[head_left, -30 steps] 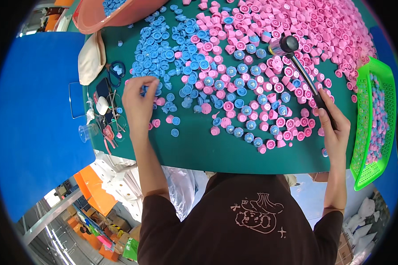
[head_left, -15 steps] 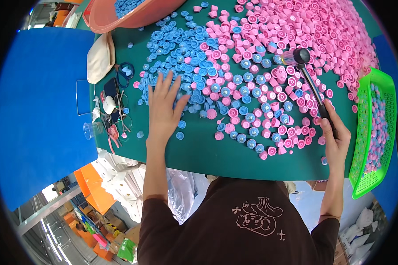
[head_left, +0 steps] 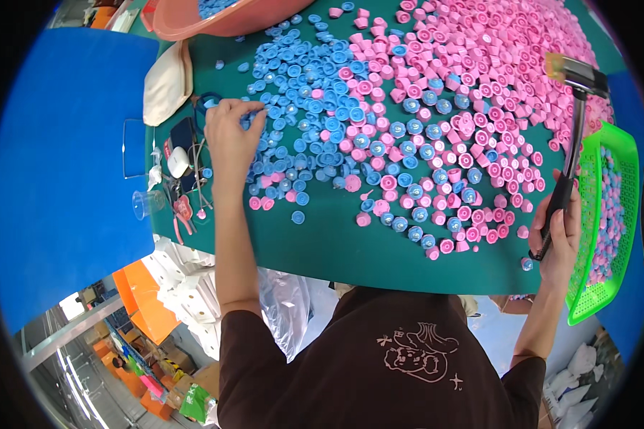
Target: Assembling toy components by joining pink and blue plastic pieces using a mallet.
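Many small blue cup-shaped plastic pieces (head_left: 293, 79) lie in a loose heap on the green table. My left hand (head_left: 230, 136) is at the left edge of this heap, its fingers curled and the thumb close to the index finger. What lies between those fingertips, if anything, is hidden. At the right, my right hand (head_left: 562, 239) is closed round the black handle of a hammer (head_left: 574, 139). The raised hammer has a yellowish clear face on one end of its head. Blue-topped pink pieces (head_left: 415, 191) sit scattered between my hands, among plain pink cups (head_left: 472, 214).
A large pile of pink cups (head_left: 479, 57) covers the far right. Beside my right hand stands a green basket (head_left: 587, 286) of pink and blue pieces. An orange basin (head_left: 229, 25) is at the far left. Scissors, pliers (head_left: 183, 214) and a clear cup (head_left: 144, 205) lie at the left edge.
My left hand has moved left and slightly away from me, its spread fingers now curled. Pieces near it have shifted. My right hand has moved right and nearer, bringing the hammer off the pink pile.
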